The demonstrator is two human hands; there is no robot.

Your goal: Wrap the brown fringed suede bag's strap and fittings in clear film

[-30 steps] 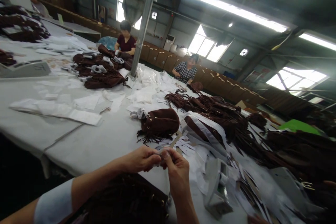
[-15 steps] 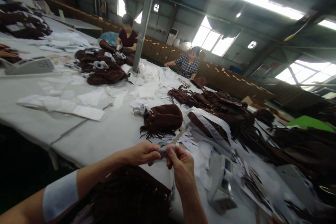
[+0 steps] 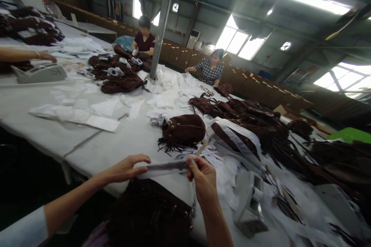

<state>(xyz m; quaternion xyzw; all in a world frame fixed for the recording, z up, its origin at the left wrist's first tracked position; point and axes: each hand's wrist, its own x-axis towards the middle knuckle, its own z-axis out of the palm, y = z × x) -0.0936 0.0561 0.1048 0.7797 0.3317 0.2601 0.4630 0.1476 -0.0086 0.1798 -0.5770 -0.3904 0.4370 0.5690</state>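
Note:
A thin whitish wrapping strip with a grey band (image 3: 168, 166) stretches between my hands above the table edge. My right hand (image 3: 203, 179) pinches its right end between thumb and fingers. At the strip's other end, my left hand (image 3: 127, 169) has thumb and forefinger spread, the thumb close against it; whether they touch I cannot tell. Below both hands, a dark brown bag (image 3: 150, 212) with metal eyelets rests near my lap. Just beyond them lies a smaller brown fringed drawstring bag (image 3: 185, 129), with grey-wrapped parts at its left end.
White paper (image 3: 78, 117) lies on the table at left. A tape dispenser (image 3: 251, 200) stands right of my right hand, another (image 3: 40, 73) far left beside a co-worker's hand (image 3: 46, 57). Brown bags (image 3: 246, 114) are heaped at right. A metal post (image 3: 164, 23) rises beyond.
My left hand has let go near the right hand and moved left with its fingers parted. More of the strip now shows between them. A co-worker's arm has appeared at far left.

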